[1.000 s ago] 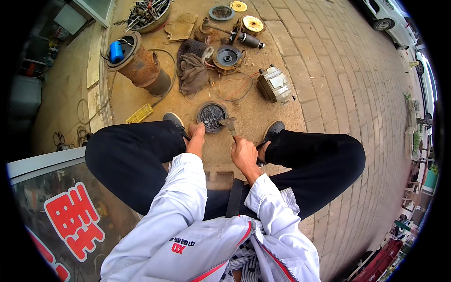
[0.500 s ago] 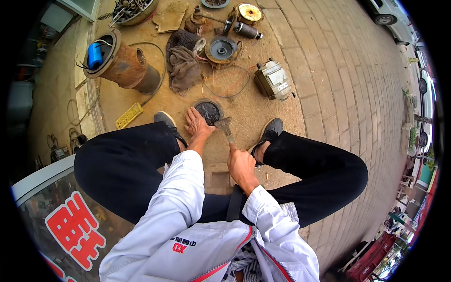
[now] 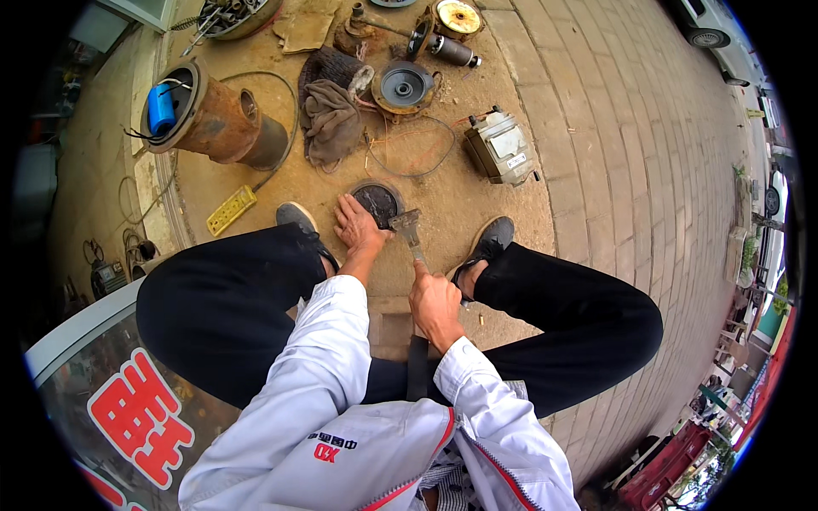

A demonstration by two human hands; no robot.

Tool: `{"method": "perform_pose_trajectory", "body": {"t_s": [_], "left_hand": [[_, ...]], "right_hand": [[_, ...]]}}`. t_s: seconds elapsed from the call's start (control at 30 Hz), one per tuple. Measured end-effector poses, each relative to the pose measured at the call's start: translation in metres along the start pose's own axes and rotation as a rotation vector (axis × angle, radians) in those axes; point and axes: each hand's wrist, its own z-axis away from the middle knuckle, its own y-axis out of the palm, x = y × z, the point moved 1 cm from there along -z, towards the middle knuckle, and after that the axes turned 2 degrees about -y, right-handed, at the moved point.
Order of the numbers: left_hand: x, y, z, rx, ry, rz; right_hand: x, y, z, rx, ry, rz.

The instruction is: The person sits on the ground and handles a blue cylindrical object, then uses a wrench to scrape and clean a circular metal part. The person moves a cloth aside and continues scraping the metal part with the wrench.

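Observation:
A round metal part point(image 3: 376, 203) with a dark, hollowed face sits on the ground between my feet. My left hand point(image 3: 358, 228) grips its near left rim, fingers along the side and thumb toward the front. In my closed right hand point(image 3: 435, 305) is the handle of a hammer point(image 3: 407, 226). The hammer's worn grey head is at the right edge of the round part, close to my left thumb; I cannot tell whether it touches.
Beyond lie a brown rag point(image 3: 331, 119), a round pump cover point(image 3: 404, 85), a motor rotor point(image 3: 453, 51) and a boxy metal device point(image 3: 499, 146). On the left are a rusty cylindrical housing point(image 3: 223, 121) with a blue capacitor point(image 3: 160, 109) and a yellow power strip point(image 3: 232, 210). Thin wires cross the ground.
The hammer head and my right hand have shifted very slightly to the left. My left hand stays on the round part's rim. The whole view has tilted a little.

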Motion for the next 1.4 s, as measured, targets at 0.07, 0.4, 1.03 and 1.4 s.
{"method": "perform_pose_trajectory", "body": {"t_s": [0.07,0.4,1.03,1.4], "left_hand": [[-0.001,0.000,0.001,0.013,0.003,0.004],[-0.002,-0.005,0.002,-0.006,0.014,0.003],[0.002,0.005,-0.001,-0.005,0.015,-0.011],[0.000,-0.001,-0.003,-0.012,0.183,-0.110]], "right_hand": [[0.000,-0.002,-0.001,0.002,0.000,-0.008],[0.000,-0.007,-0.008,-0.003,0.003,-0.015],[0.002,-0.002,-0.010,0.009,0.001,0.022],[-0.003,-0.011,-0.004,0.002,0.015,-0.005]]}}
